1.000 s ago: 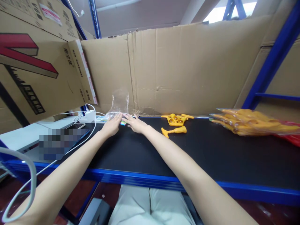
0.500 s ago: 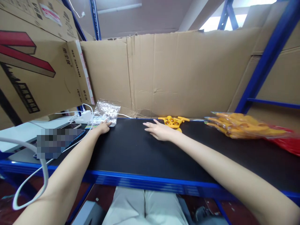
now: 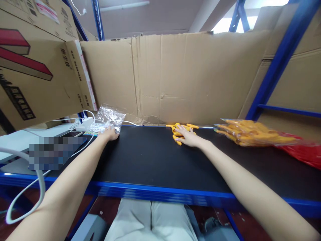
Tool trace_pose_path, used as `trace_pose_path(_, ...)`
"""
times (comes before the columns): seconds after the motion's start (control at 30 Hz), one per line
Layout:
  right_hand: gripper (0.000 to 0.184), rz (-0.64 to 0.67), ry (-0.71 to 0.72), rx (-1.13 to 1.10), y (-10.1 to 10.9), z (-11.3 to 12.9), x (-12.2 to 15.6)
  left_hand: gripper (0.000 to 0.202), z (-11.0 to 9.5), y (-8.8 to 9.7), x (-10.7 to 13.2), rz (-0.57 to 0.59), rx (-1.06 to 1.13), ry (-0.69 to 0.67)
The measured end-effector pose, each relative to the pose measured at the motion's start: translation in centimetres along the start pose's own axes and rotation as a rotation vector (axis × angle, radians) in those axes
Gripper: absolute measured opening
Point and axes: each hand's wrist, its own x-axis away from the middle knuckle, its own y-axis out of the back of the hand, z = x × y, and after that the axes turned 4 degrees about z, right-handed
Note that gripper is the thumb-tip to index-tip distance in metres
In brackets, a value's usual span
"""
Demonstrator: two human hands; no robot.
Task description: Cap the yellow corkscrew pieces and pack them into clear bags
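Observation:
My left hand [image 3: 109, 133] lies on a clear, crinkled plastic bag [image 3: 112, 114] at the back left of the black shelf top, fingers stretched over it. To the right, my right hand [image 3: 188, 136] reaches onto a small cluster of yellow-orange plastic pieces [image 3: 178, 130], against the cardboard wall. Its fingers are spread and rest over the pieces, hiding part of them. One piece [image 3: 177, 140] points toward me, beneath the fingertips. The exact kind of these pieces is unclear; they have rounded bodies and narrow arms.
Bagged yellow-orange pieces [image 3: 250, 132] lie at the right beside a red bag [image 3: 302, 152]. At the left are a blurred-out device [image 3: 57, 152], a white cable [image 3: 42, 187] and a charger [image 3: 85, 124]. A large cardboard box [image 3: 42, 73] stands above them. A blue rail [image 3: 155, 194] edges the shelf.
My right hand has moved right and onto the yellow-orange pieces, and one piece now juts toward me. My left hand stays at the clear bag. The view has shifted slightly.

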Motion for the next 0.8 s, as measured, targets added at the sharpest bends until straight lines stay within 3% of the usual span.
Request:
trace_pose_path(0.1,0.051,-0.072,-0.076,-0.015,-1.6,-0.5,-0.9,0.063,-1.5,0.7,0.8,0.05,-0.013,0.031)
trace_pose_path(0.2,0.05,-0.118,-0.145,-0.029,-2.5,-0.7,-1.5,0.062,-3.6,1.2,1.6,0.0,0.0,0.023)
trace_pose_path(0.37,0.049,-0.111,-0.184,-0.022,-2.9,-0.6,-2.1,0.061,-8.4,2.1,2.8,0.018,-0.017,-0.134)
trace_pose_path(0.47,0.047,-0.153,-0.165,-0.143,-2.3,-0.9,-2.4,0.059,-11.1,2.2,3.5,0.105,-0.029,-0.222)
trace_pose_path(0.57,0.043,-0.404,-0.151,-0.533,-0.3,-2.5,-2.2,0.054,-12.2,1.5,4.1,0.248,0.023,-0.245)
trace_pose_path(0.7,0.034,-0.931,-0.331,-1.353,3.2,-6.9,0.3,0.06,-11.2,-0.1,4.3,0.135,0.127,-0.205)
trace_pose_path(0.8,0.034,-1.062,-0.497,-1.798,4.0,-10.1,2.8,0.062,-10.0,-0.6,4.2,0.1,0.126,-0.141)
